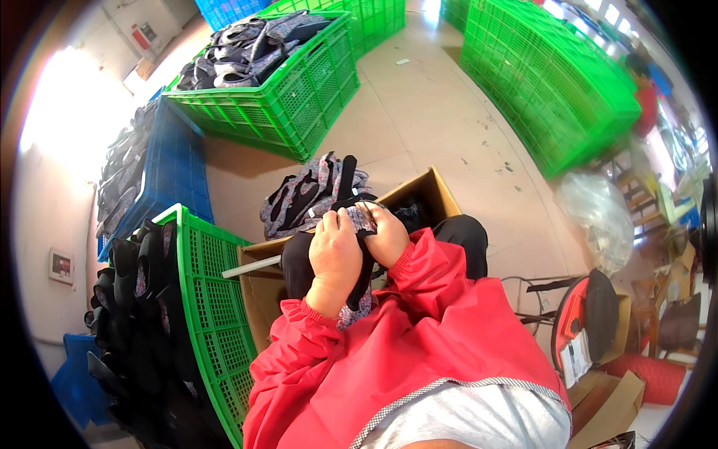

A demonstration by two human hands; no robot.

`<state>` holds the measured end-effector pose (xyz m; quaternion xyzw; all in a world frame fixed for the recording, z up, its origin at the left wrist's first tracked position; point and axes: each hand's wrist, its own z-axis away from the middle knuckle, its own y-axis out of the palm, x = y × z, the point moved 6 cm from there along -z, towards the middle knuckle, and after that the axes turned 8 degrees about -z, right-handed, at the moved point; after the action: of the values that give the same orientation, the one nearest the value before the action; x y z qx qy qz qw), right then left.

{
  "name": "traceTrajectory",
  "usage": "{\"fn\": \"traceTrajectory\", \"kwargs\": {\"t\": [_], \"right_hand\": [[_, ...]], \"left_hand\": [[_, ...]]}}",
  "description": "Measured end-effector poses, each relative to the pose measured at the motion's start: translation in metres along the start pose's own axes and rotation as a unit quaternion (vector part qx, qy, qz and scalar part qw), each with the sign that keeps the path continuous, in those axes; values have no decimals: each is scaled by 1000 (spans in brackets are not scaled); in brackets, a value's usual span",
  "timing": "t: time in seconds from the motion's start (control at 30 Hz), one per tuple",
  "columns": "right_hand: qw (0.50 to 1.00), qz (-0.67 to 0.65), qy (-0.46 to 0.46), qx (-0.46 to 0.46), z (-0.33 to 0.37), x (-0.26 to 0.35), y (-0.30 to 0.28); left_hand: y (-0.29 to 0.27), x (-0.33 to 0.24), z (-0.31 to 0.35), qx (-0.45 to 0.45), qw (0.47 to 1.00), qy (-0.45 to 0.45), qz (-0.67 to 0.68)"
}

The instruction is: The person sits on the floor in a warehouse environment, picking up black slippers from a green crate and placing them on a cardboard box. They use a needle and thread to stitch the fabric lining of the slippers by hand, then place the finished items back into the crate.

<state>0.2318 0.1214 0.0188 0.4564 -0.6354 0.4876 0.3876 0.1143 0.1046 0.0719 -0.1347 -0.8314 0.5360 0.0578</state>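
A seated worker in a red smock [441, 337] bends both hands to a patterned grey fabric piece [361, 218] with black edging, held above the lap between dark-clad knees [470, 238]. The fingers of the left hand [334, 251] are curled together and clamped on the piece from one side; those of the right hand [387, 236] are closed on it from the other, the two hands nearly touching. Just beyond, a heap of similar patterned pieces [303, 198] lies beside an open cardboard box [437, 191]. At the worker's left, a green crate [217, 292] brims with dark pieces [142, 322], while a blue crate [176, 168] behind it carries more greyish ones. Farther ahead on the tiled floor [419, 112], a second green crate [299, 101] is piled high with patterned fabric. Tall green crates [538, 82] line the right, near a clear plastic bag [598, 213]; at the far right edge, another person in red [647, 108] appears, the details too blurred to tell.
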Motion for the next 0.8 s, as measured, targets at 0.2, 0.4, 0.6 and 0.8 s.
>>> {"fn": "traceTrajectory", "kwargs": {"t": [0.2,0.4,0.6,0.8], "right_hand": [[992,80,-35,91,10,1,-4],[968,44,-127,210,10,20,-7],[911,-82,-127,384,25,33,-4],[807,-357,201,425,49,-6,9]], "left_hand": [[22,4,18,22,987,144,-71],[-16,18,15,58,978,174,98],[-18,40,46,227,939,23,258],[-13,37,91,380,524,-383,659]]}}
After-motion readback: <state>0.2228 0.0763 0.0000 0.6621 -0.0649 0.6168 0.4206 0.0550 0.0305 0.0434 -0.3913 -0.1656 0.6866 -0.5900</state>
